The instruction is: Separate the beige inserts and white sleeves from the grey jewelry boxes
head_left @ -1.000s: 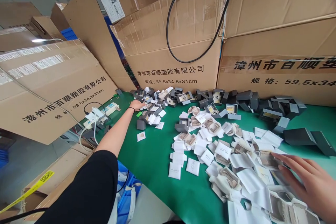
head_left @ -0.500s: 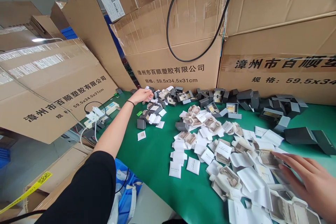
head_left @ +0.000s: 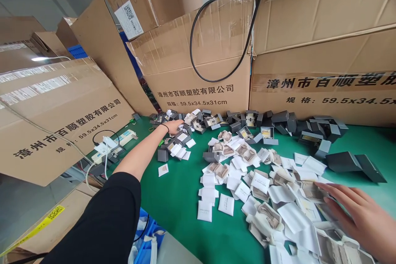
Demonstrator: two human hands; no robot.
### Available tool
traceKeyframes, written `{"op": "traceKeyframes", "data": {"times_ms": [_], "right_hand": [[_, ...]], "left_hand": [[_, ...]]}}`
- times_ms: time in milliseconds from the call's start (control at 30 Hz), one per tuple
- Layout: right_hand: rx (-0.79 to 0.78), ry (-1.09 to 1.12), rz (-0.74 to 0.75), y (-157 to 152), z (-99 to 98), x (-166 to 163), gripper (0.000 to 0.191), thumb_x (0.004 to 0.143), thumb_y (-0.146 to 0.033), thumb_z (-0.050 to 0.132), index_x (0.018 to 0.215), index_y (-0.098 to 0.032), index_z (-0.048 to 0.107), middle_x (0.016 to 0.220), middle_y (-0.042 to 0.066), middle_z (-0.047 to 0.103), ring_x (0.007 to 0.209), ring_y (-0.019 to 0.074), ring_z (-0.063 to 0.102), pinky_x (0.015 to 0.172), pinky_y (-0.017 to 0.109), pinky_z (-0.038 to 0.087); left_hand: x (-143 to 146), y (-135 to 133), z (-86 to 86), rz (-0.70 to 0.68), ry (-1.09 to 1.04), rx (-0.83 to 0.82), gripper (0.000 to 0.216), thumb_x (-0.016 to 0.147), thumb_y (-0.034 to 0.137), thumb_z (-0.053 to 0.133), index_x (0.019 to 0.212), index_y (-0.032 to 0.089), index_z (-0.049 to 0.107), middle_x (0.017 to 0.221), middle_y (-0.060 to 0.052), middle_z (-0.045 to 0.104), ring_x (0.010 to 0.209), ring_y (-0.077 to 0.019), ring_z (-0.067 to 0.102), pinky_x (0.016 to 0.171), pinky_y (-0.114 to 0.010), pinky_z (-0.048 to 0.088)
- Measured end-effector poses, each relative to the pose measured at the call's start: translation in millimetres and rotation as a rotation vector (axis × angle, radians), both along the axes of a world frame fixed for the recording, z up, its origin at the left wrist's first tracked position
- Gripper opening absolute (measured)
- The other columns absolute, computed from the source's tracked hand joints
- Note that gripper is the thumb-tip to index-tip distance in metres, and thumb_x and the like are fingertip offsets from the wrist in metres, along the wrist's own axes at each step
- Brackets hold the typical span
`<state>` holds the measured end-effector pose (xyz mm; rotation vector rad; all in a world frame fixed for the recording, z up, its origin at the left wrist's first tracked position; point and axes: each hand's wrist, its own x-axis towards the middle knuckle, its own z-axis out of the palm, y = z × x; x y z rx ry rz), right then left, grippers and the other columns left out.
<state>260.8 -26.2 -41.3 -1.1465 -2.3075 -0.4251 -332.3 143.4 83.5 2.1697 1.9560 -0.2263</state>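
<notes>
My left hand reaches far out across the green table and rests on a heap of small grey boxes and white pads near the back left; its fingers curl down into the heap, and what they hold is hidden. My right hand lies flat with fingers spread on a pile of white pads and beige box inserts at the front right. More grey boxes line the back of the table, some of them open.
Large cardboard cartons wall in the table at the back and left; a black cable loops over one. A white power strip with cords lies at the left edge. Blue crates sit below the table's front.
My left hand swept right along the back-left heap, then drew back a little onto it. My right hand stayed on the white pile. The view shifted slightly.
</notes>
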Motion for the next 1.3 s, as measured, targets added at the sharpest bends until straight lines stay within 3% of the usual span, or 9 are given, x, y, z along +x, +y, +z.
{"op": "traceKeyframes", "data": {"times_ms": [300,433,567,733,833,900,1000,1100,1300], "right_hand": [[-0.107,0.036,-0.045,-3,-0.5,1,0.042,0.090,-0.043,0.033,0.108,-0.016,0.060,0.099,0.009,0.066,0.087,0.0236,0.059,0.070,0.035,0.054],[-0.082,0.017,-0.040,-5,6.1,-2,0.042,0.091,-0.042,0.032,0.108,-0.015,0.060,0.098,0.009,0.065,0.086,0.0236,0.059,0.068,0.035,0.055],[-0.061,0.002,-0.021,-5,5.0,-2,0.042,0.091,-0.040,0.032,0.109,-0.013,0.059,0.098,0.010,0.065,0.086,0.0236,0.059,0.068,0.035,0.055],[-0.072,0.007,-0.014,-3,-3.3,-1,0.041,0.091,-0.039,0.034,0.111,-0.014,0.058,0.101,0.011,0.064,0.086,0.0245,0.058,0.070,0.037,0.054],[-0.092,0.030,-0.017,-4,-0.7,-3,0.040,0.090,-0.039,0.034,0.110,-0.015,0.059,0.100,0.012,0.064,0.084,0.0246,0.058,0.069,0.037,0.053],[-0.132,0.036,-0.033,-6,4.8,-5,0.038,0.091,-0.037,0.034,0.109,-0.015,0.059,0.100,0.012,0.064,0.085,0.0250,0.057,0.070,0.037,0.052],[-0.203,0.044,-0.064,-9,15.2,-9,0.036,0.091,-0.033,0.035,0.110,-0.014,0.059,0.101,0.014,0.064,0.087,0.0259,0.056,0.074,0.038,0.050],[-0.272,0.040,-0.072,-12,23.5,-13,0.035,0.091,-0.030,0.036,0.111,-0.014,0.059,0.103,0.013,0.063,0.086,0.0248,0.056,0.074,0.038,0.050],[-0.291,0.056,-0.092,-15,36.3,-17,0.034,0.089,-0.023,0.036,0.112,-0.014,0.059,0.098,0.012,0.064,0.084,0.0242,0.056,0.071,0.038,0.050]], "left_hand": [[3,13,-10.8,0.099,-0.188,0.086,0.025,0.051,0.023,0.067,0.073,0.016,0.056,0.102,-0.010,0.052,0.101,-0.0283,0.053,0.090,-0.034,0.042],[-1,5,-8.2,0.219,-0.381,0.120,0.026,0.050,0.024,0.070,0.068,0.018,0.052,0.088,-0.006,0.056,0.088,-0.0246,0.057,0.079,-0.033,0.046],[-7,-13,7.2,0.302,-0.661,0.173,0.031,0.065,0.037,0.062,0.086,0.017,0.052,0.096,-0.008,0.059,0.080,-0.0200,0.060,0.068,-0.032,0.050],[14,-46,32.6,0.231,-0.978,0.240,0.056,0.075,0.050,0.051,0.121,0.020,0.040,0.124,-0.012,0.052,0.098,-0.0217,0.058,0.078,-0.037,0.050],[48,-65,46.1,0.021,-1.399,0.086,0.074,0.069,0.052,0.063,0.133,0.028,0.036,0.136,-0.011,0.044,0.112,-0.0278,0.052,0.088,-0.045,0.046],[73,-72,54.8,-0.066,-1.533,-0.089,0.077,0.070,0.061,0.059,0.137,0.035,0.031,0.143,-0.009,0.036,0.120,-0.0320,0.046,0.090,-0.050,0.043],[106,-74,63.2,-0.086,-1.517,-0.131,0.066,0.074,0.067,0.048,0.133,0.041,0.038,0.150,-0.001,0.024,0.130,-0.0377,0.032,0.091,-0.055,0.041],[129,-77,57.9,-0.071,-1.336,-0.081,0.054,0.080,0.061,0.045,0.128,0.036,0.046,0.150,-0.001,0.026,0.132,-0.0355,0.030,0.094,-0.051,0.041],[160,-115,7.8,-0.060,-0.790,0.338,0.049,0.080,0.055,0.049,0.114,0.021,0.053,0.122,-0.012,0.053,0.113,-0.0268,0.051,0.095,-0.042,0.044]]}}
